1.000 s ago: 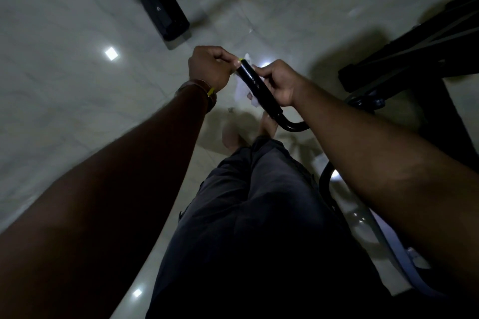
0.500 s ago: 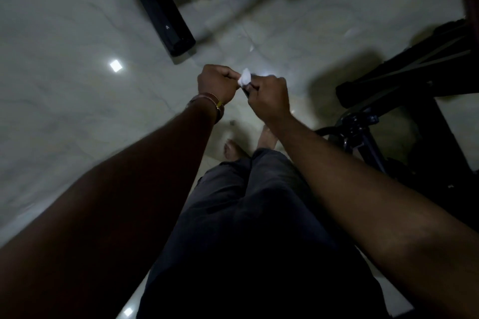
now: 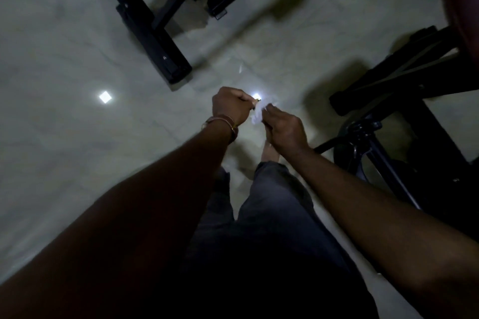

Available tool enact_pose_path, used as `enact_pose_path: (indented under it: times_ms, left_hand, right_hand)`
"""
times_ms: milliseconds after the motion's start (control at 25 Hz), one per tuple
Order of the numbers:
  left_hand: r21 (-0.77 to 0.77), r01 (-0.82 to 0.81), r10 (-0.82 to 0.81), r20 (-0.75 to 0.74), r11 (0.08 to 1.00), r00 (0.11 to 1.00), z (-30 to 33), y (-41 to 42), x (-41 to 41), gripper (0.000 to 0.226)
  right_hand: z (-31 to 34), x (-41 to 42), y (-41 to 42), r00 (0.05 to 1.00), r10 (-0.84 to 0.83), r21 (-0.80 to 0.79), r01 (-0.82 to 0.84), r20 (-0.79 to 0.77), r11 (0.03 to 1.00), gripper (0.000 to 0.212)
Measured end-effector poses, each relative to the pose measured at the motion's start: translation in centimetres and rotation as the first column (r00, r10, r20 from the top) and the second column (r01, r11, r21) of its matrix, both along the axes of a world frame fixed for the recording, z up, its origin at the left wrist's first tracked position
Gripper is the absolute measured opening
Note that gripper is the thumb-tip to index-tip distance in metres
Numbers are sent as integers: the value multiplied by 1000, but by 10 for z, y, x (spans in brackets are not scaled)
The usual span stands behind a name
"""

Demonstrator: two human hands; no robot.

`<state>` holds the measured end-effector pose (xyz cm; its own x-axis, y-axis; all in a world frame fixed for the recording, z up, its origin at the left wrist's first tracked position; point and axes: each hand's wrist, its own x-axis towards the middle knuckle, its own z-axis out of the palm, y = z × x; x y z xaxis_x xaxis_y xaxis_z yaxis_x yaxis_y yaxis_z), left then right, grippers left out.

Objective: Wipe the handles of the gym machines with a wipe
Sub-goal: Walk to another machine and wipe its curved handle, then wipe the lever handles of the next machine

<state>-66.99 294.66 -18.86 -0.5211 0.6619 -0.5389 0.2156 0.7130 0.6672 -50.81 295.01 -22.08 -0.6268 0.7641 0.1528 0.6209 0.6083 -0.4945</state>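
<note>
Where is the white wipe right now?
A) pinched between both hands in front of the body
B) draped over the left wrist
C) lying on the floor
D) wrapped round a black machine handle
A: the white wipe sits between the left hand and the right hand, both raised over the floor, with no handle inside the grip.

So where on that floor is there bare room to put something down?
Bare floor spreads left of the hands, below the black bench foot. It is crowded right, around the machine frame, and at the top.
</note>
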Motion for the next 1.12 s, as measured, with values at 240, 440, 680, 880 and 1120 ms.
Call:
enact_pose_path:
  times_ms: [240,440,680,880,1120]
  left_hand:
    - [-49,462,-458,81,885,885,19,-1,-28,25]
    - [-20,670,-670,1,742,743,70,-4,-68,47]
    - [97,625,-596,-220,774,772,174,44,-154,44]
    - [214,473,-374,-376,855,848,230,98,-199,27]
    - [430,210,-39,-373,878,927,248,175,-216,40]
  right_hand:
    - [27,41,-25,980,-157,-143,174,122,974,28]
    - [86,-3,-1,925,-282,-186,334,256,924,12]
    - [181,-143,73,813,-556,-219,518,-175,827,7]
    - [257,-202,127,689,-583,-155,580,-430,800,12]
    - [259,-256,212,831,-370,12,412,-414,911,22]
